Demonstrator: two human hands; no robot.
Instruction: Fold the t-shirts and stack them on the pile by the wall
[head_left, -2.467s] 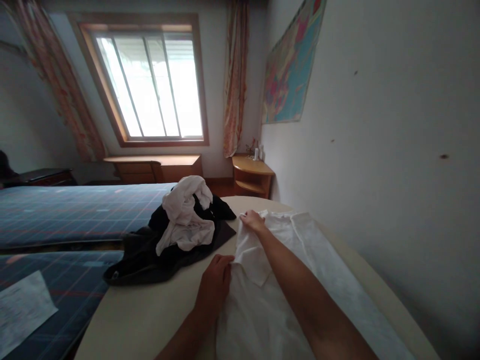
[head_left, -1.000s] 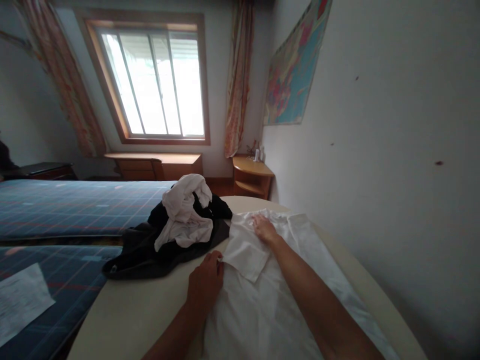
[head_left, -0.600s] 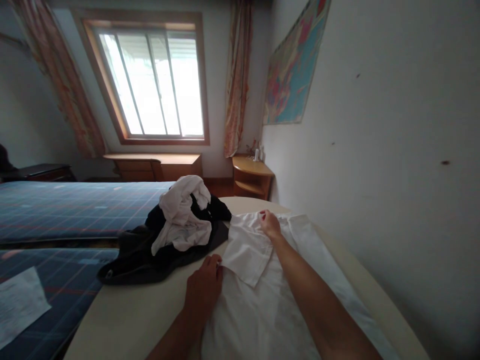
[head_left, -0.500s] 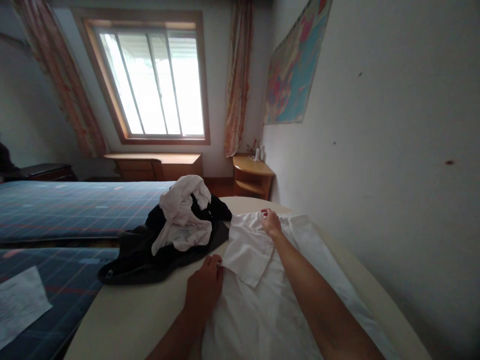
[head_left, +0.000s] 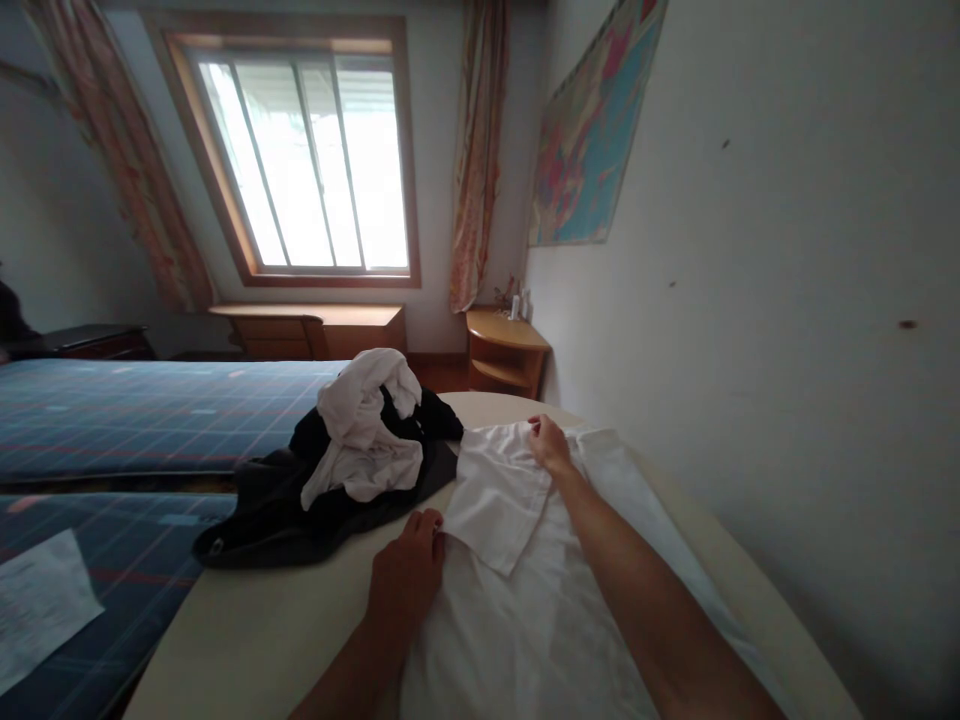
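A white shirt (head_left: 517, 640) lies spread over a cream-coloured table, with a short sleeve (head_left: 495, 510) folded over on top of its body. My left hand (head_left: 409, 570) is closed at the sleeve's lower left corner, thumb and fingers pinching the cloth edge. Farther off, my right hand (head_left: 550, 443) is closed on the fabric near the shirt's far edge, its fingers curled. The cloth between the hands lies fairly flat with a few soft creases. My right forearm hides part of the shirt.
A heap of dark clothing (head_left: 262, 510) with a crumpled white garment (head_left: 371, 430) on it lies left on the table (head_left: 202, 640). Beyond are beds with blue plaid covers (head_left: 150, 420) and a paper sheet (head_left: 45, 605). A wall (head_left: 810, 420) rises close on the right.
My right hand has shifted slightly to the right along the shirt's far edge. The left hand keeps its pinch at the sleeve corner, almost unmoved.
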